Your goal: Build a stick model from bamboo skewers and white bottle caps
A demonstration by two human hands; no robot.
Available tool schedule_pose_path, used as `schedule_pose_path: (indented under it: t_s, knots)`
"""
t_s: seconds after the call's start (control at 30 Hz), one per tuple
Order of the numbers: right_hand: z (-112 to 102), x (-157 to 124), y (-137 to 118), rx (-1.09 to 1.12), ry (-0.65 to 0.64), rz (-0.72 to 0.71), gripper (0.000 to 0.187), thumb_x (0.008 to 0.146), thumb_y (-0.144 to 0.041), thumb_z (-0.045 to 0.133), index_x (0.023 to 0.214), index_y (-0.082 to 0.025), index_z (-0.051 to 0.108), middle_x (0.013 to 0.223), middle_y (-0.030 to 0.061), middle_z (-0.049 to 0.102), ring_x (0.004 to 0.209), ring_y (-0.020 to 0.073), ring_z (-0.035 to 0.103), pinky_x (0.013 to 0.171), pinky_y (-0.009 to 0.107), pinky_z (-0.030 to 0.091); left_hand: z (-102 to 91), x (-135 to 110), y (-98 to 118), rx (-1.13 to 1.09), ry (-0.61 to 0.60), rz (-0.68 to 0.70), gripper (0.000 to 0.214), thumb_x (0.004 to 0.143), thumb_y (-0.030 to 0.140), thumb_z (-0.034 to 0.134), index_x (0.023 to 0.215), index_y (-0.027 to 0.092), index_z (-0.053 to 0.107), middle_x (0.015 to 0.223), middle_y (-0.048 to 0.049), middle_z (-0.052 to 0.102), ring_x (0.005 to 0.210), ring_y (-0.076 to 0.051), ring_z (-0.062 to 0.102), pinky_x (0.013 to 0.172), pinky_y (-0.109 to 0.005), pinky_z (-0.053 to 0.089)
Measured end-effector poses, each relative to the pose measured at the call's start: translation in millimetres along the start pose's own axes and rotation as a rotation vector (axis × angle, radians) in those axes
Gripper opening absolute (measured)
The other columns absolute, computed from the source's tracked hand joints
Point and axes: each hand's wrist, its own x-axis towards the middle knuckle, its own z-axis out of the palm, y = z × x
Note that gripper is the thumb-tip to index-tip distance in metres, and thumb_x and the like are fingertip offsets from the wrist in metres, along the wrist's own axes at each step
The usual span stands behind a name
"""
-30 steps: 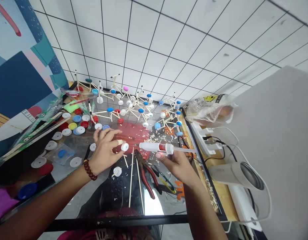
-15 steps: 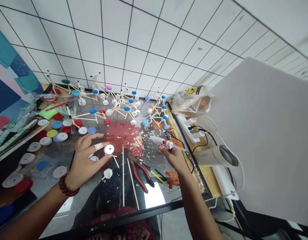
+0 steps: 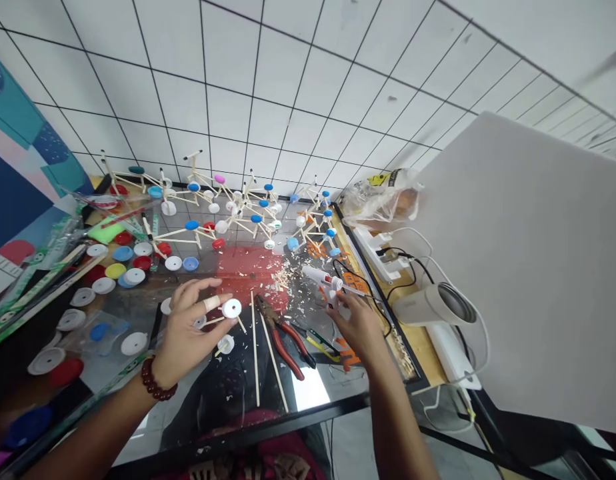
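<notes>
My left hand (image 3: 193, 327) pinches a white bottle cap (image 3: 231, 308) with a small centre hole between thumb and fingers. Beneath that hand, part of another white cap shows. My right hand (image 3: 355, 323) has its fingers at the handle of a white hot glue gun (image 3: 321, 275), whose nozzle points left and away; the grip is partly hidden. Between the hands lie red-handled pliers (image 3: 285, 340), two thin wooden sticks (image 3: 255, 353) and a yellow-black utility knife (image 3: 322, 347). Near my left thumb rests a white cap with a short stick piece (image 3: 225, 345).
Several stick-and-cap models (image 3: 253, 213) stand along the tiled wall. Loose coloured caps (image 3: 115, 270) cover the left side. Wood shavings lie on a red patch (image 3: 248, 270). At right are a power strip (image 3: 381, 257), a white cylindrical object (image 3: 428, 307) and cables.
The view has shifted slightly. My right hand sits lower against the glue gun, and the red light seen by my thumb no longer shows. My left hand keeps the cap.
</notes>
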Motion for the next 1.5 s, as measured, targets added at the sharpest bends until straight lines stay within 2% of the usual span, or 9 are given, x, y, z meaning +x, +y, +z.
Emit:
schedule_pose_path:
  t_s: [0.17, 0.3, 0.43, 0.57, 0.8, 1.0, 1.13, 1.3, 1.5]
  knots:
    - [-6.4, -38.5, -60.5, 0.102, 0.093, -0.267, 0.010, 0.088, -0.029, 0.060, 0.085, -0.023, 0.069, 0.079, 0.0043, 0.072, 0.070, 0.0198, 0.065, 0.069, 0.033, 0.046, -1.1, -4.0, 3.6, -0.047, -0.015, 0.021, 0.030, 0.076, 0.025, 0.075, 0.105, 0.029, 0.071, 0.122, -0.0053, 0.062, 0.116, -0.027, 0.053, 0.103, -0.048, 0.038]
    - [14.7, -34.0, -115.6, 0.387, -0.090, -0.428, 0.011, 0.088, -0.024, 0.061, 0.096, -0.023, 0.068, 0.085, 0.0043, 0.072, 0.079, 0.0196, 0.064, 0.074, 0.033, 0.047, -2.6, -3.4, 6.0, -0.075, -0.034, 0.000, 0.030, 0.078, 0.027, 0.074, 0.108, 0.028, 0.070, 0.123, -0.0056, 0.061, 0.116, -0.027, 0.052, 0.102, -0.048, 0.039]
    - [37.7, -19.7, -143.0, 0.821, -0.340, -0.271, 0.016, 0.089, -0.026, 0.059, 0.101, -0.023, 0.069, 0.093, 0.0032, 0.072, 0.081, 0.0165, 0.064, 0.076, 0.031, 0.048, -5.3, -2.9, 7.2, -0.069, -0.026, 0.012, 0.029, 0.078, 0.026, 0.073, 0.107, 0.027, 0.069, 0.123, -0.0062, 0.061, 0.116, -0.026, 0.052, 0.101, -0.048, 0.040]
    - [50.7, -12.8, -151.2, 1.084, -0.589, -0.044, 0.018, 0.083, -0.037, 0.065, 0.091, -0.022, 0.071, 0.078, -0.0002, 0.067, 0.068, 0.0130, 0.057, 0.068, 0.027, 0.044, -8.0, -3.1, 7.8, -0.032, -0.005, 0.028, 0.029, 0.079, 0.025, 0.072, 0.107, 0.027, 0.068, 0.122, -0.0060, 0.061, 0.116, -0.026, 0.052, 0.100, -0.048, 0.041]
    - [55.5, -7.6, -154.5, 1.317, -0.740, 0.188, 0.031, 0.066, -0.044, 0.081, 0.071, -0.018, 0.066, 0.061, -0.0041, 0.056, 0.054, 0.0081, 0.043, 0.056, 0.023, 0.033, -11.8, -1.5, 12.3, 0.085, 0.006, 0.093, 0.027, 0.076, 0.025, 0.072, 0.103, 0.026, 0.070, 0.122, -0.0076, 0.062, 0.116, -0.028, 0.053, 0.103, -0.052, 0.036]
    - [59.6, -6.6, -158.5, 1.226, -0.697, 0.057, 0.030, 0.074, -0.044, 0.074, 0.072, -0.017, 0.063, 0.059, -0.0041, 0.056, 0.054, 0.0084, 0.046, 0.055, 0.022, 0.038, -16.3, 1.0, 14.8, 0.067, -0.053, 0.072, 0.017, 0.075, 0.022, 0.070, 0.092, 0.025, 0.069, 0.095, -0.0025, 0.070, 0.093, -0.022, 0.064, 0.105, -0.048, 0.034]
    - [51.5, -11.7, -151.1, 0.912, -0.586, -0.213, 0.019, 0.082, -0.030, 0.066, 0.097, -0.019, 0.063, 0.085, 0.0018, 0.067, 0.071, 0.0134, 0.058, 0.069, 0.028, 0.048, -27.4, 7.4, 11.0, 0.007, -0.013, -0.068, 0.016, 0.071, 0.021, 0.069, 0.087, 0.023, 0.066, 0.089, -0.0017, 0.070, 0.088, -0.021, 0.064, 0.098, -0.042, 0.041]
    - [48.4, -24.1, -141.0, 0.380, -0.586, -0.643, 0.058, 0.074, -0.013, 0.072, 0.128, -0.022, 0.053, 0.131, 0.0089, 0.060, 0.122, 0.0247, 0.051, 0.106, 0.046, 0.035, -40.4, 12.1, 3.3, -0.172, 0.068, -0.365, 0.021, 0.070, 0.026, 0.072, 0.089, 0.021, 0.066, 0.091, -0.0019, 0.069, 0.081, -0.019, 0.063, 0.076, -0.031, 0.048]
    - [64.5, -27.1, -137.6, 0.409, -0.491, -0.713, 0.033, 0.080, -0.016, 0.066, 0.112, -0.024, 0.061, 0.124, 0.0045, 0.066, 0.118, 0.0231, 0.056, 0.102, 0.043, 0.036, -34.8, 9.2, -4.7, -0.412, -0.060, -0.578, 0.030, 0.067, 0.032, 0.076, 0.093, 0.019, 0.067, 0.075, 0.0001, 0.065, 0.062, -0.014, 0.057, 0.057, -0.025, 0.046]
